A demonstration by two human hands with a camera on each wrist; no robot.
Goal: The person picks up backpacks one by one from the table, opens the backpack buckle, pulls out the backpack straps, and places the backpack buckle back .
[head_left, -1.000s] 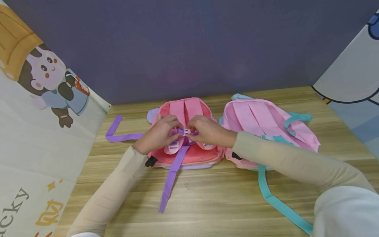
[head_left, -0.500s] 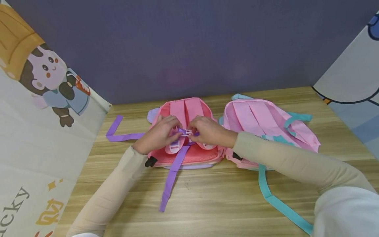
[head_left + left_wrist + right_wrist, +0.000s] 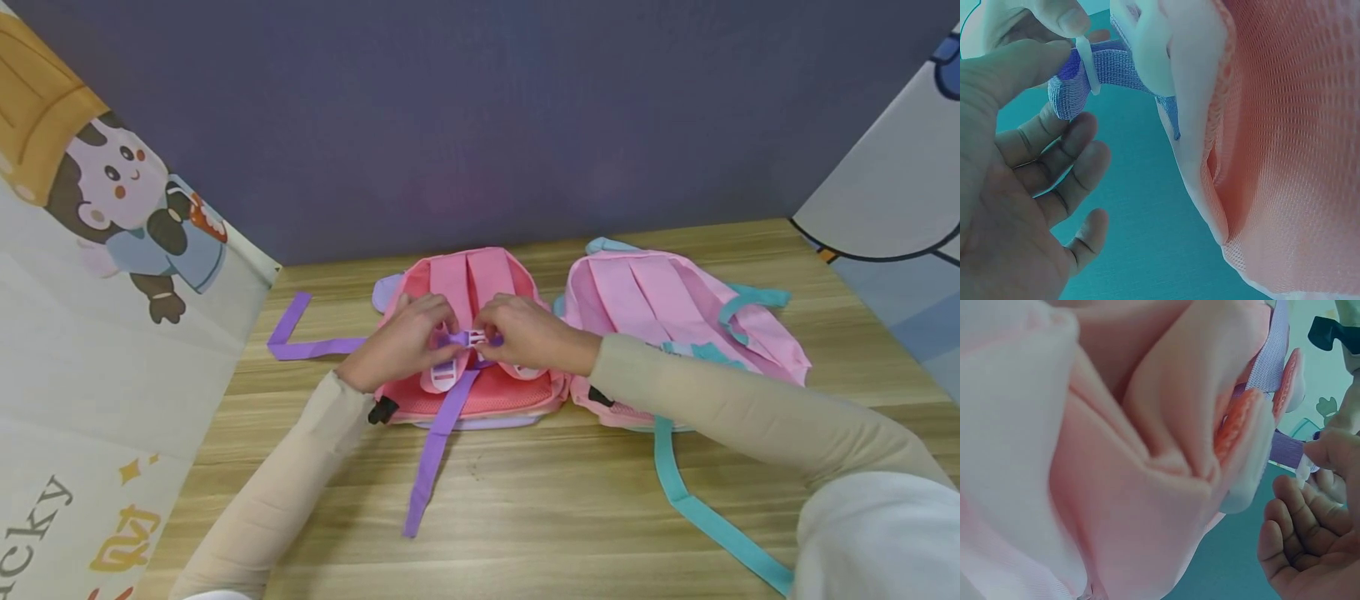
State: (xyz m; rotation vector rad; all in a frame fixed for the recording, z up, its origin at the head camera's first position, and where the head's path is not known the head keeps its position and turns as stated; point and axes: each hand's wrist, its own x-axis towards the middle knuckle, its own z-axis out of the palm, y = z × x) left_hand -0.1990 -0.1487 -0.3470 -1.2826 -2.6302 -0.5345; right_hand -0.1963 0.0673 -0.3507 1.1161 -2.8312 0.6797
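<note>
A coral-pink backpack (image 3: 480, 400) lies on the table with its shoulder straps facing up. Above it, my left hand (image 3: 405, 337) pinches a purple strap (image 3: 453, 338) between thumb and forefinger; its other fingers are loosely bent. My right hand (image 3: 536, 333) faces it and pinches a white plastic buckle (image 3: 476, 337), which sits between both sets of fingertips. In the left wrist view, a white plastic bar (image 3: 1088, 65) crosses the purple webbing (image 3: 1119, 67) beside the thumb. The right wrist view shows the buckle (image 3: 1303, 469) at the right fingertips, partly covered.
A light pink backpack (image 3: 622, 292) with a teal strap (image 3: 723, 525) lies close on the right. Purple strap ends (image 3: 442, 450) trail over the wooden table (image 3: 525, 517). A dark panel (image 3: 525, 125) stands behind, and a printed cartoon sheet (image 3: 97, 375) is at left.
Both hands stay almost in place over the coral-pink backpack. The left fingertips shift slightly, and the purple strap and white buckle now appear closer together between the hands.
</note>
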